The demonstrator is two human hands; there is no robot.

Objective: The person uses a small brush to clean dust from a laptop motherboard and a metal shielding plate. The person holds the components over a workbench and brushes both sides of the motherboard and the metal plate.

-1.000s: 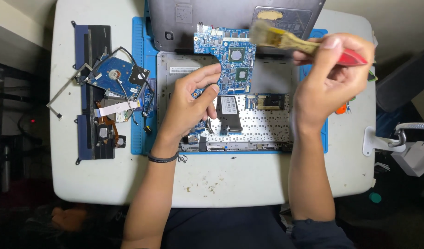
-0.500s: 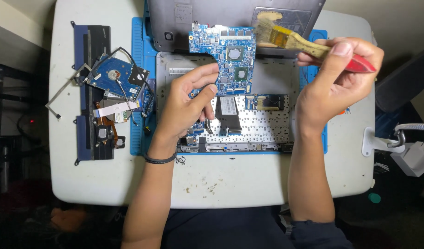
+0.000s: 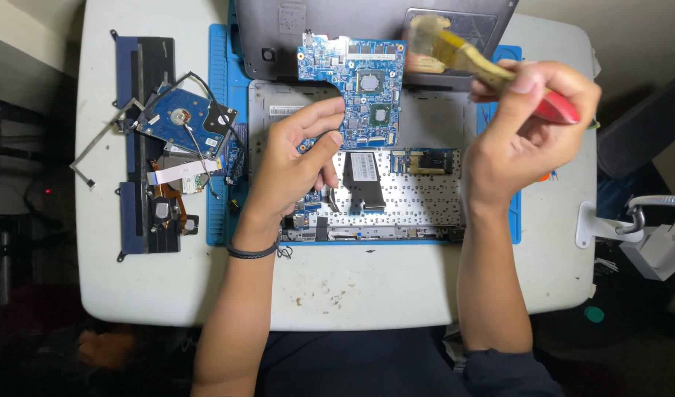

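In the head view, the left hand [image 3: 297, 165] is pinching the lower left edge of a blue circuit board [image 3: 356, 81] between thumb and curled fingers, tilting it up off the opened laptop base [image 3: 425, 125]. The board is sitting just beyond the fingertips, reaching toward the dark laptop lid [image 3: 374, 26] above it. The right hand [image 3: 525, 140] is closed in a fist around the red handle of a paintbrush [image 3: 462, 55], whose pale bristles are pointing away to the left of that hand, hovering just beside the board's upper right corner. Under both hands the perforated underside of the keyboard [image 3: 418, 198] is lying exposed on a blue mat [image 3: 218, 147]. Well to the left of the left hand, a hard drive [image 3: 179, 117] is resting on a black panel [image 3: 142, 73] on the white table [image 3: 367, 279].
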